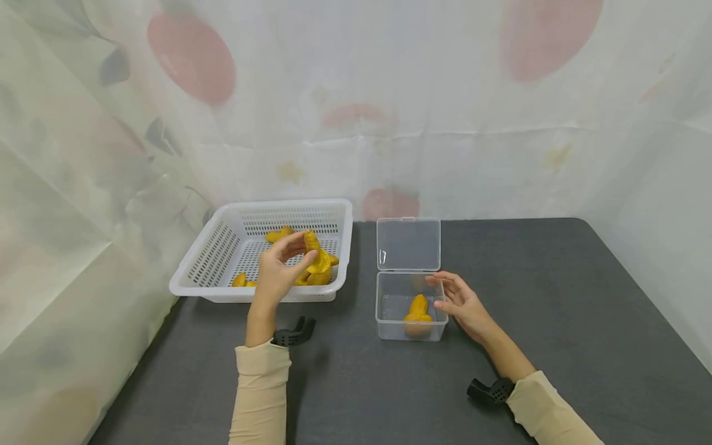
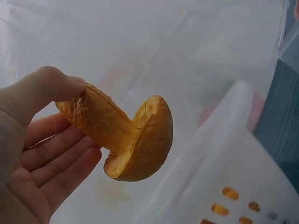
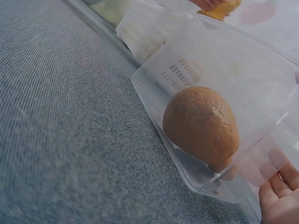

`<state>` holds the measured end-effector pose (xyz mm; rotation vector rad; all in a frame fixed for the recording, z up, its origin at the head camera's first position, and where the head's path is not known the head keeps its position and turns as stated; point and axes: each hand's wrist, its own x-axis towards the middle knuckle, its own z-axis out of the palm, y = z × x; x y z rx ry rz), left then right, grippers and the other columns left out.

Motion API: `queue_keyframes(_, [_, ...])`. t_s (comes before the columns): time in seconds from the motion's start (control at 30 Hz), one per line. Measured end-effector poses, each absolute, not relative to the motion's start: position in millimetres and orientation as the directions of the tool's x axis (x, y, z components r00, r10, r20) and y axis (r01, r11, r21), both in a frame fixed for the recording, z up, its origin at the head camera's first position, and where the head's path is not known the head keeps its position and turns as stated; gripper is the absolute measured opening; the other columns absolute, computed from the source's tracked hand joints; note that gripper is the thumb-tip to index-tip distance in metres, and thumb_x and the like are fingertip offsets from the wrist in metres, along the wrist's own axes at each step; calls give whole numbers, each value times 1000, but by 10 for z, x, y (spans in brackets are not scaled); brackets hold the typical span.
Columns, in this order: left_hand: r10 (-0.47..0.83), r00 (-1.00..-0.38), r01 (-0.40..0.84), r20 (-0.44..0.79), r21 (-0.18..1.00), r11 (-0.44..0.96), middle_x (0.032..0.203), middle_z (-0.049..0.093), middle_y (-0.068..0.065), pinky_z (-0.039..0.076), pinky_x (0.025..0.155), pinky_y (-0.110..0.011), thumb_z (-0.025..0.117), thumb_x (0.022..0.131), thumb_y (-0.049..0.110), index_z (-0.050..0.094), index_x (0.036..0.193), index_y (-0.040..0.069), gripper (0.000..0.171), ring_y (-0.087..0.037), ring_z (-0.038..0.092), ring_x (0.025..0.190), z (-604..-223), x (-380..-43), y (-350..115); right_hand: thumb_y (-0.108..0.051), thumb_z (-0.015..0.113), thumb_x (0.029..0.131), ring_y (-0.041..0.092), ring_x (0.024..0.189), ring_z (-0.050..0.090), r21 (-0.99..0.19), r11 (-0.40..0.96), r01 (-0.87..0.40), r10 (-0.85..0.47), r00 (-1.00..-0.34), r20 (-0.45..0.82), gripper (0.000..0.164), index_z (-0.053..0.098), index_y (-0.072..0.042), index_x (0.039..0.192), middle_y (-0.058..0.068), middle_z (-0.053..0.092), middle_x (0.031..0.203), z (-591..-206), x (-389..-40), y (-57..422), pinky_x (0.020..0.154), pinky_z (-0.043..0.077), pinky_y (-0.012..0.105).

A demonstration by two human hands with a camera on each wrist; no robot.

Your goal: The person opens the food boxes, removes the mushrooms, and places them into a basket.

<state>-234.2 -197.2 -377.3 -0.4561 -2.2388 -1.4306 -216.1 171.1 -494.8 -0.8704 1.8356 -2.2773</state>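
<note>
In the head view my left hand (image 1: 272,272) is raised over the white basket (image 1: 342,247) and pinches a yellow-brown mushroom (image 2: 145,154) by its stem. The left wrist view shows its broad cap pointing away from the palm. My right hand (image 1: 470,314) holds the right side of a clear plastic box (image 1: 389,330), fingers round the back corner and thumb at the rim. Inside that box lies another mushroom (image 1: 419,305); seen from the right wrist, its rounded brown cap (image 3: 198,121) is close to the near wall.
The box's hinged lid (image 1: 408,244) stands raised behind it. Several more yellow mushrooms (image 1: 239,280) lie in the perforated basket, left of the box on the dark grey table (image 1: 528,259). A patterned curtain (image 1: 445,123) hangs behind the table.
</note>
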Motion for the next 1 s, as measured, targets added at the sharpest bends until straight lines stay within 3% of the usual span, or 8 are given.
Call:
queue_keyframes(0.3, [-29, -895, 377, 444, 792, 480, 109, 68, -28, 56, 92, -46, 71, 84, 1, 60, 122, -9, 41, -13, 64, 92, -3654, -2237, -2028, 1, 58, 92, -1, 127, 49, -931, -247, -270, -406, -843, 352, 52, 38, -2, 139, -10, 54, 136, -4943, -2161, 1709, 104, 38, 6])
queue_keyframes(0.53, [-67, -910, 324, 408, 804, 499, 111, 69, -23, 58, 90, -28, 74, 84, 11, 62, 124, -2, 43, 4, 58, 87, -3863, -2371, -2202, 1, 59, 92, -2, 127, 49, -933, -245, -264, -405, -846, 346, 52, 38, -1, 139, -11, 54, 135, -4937, -2158, 1706, 105, 37, 5])
queue_keyframes(0.67, [-84, -917, 289, 390, 794, 535, 109, 70, -20, 58, 86, -21, 75, 84, 17, 64, 122, 1, 43, 7, 58, 84, -3929, -2403, -2289, 1, 59, 92, -2, 127, 49, -933, -243, -267, -404, -846, 347, 52, 37, 0, 139, -11, 54, 136, -4935, -2154, 1707, 105, 37, 6])
queue_keyframes(0.83, [-87, -929, 241, 361, 765, 598, 107, 71, -21, 55, 80, -12, 75, 84, 19, 63, 122, -1, 44, -15, 66, 91, -3937, -2394, -2346, 1, 59, 92, -1, 127, 49, -930, -250, -271, -405, -843, 355, 52, 38, -1, 139, -11, 54, 136, -4936, -2154, 1711, 106, 36, 6])
queue_keyframes(1.0, [-73, -950, 177, 304, 716, 675, 109, 70, -24, 60, 86, -34, 71, 87, 17, 62, 123, -3, 41, -34, 68, 97, -3955, -2389, -2372, 1, 59, 92, -1, 127, 49, -930, -251, -269, -406, -843, 354, 52, 38, -2, 139, -10, 54, 136, -4940, -2158, 1713, 106, 37, 6])
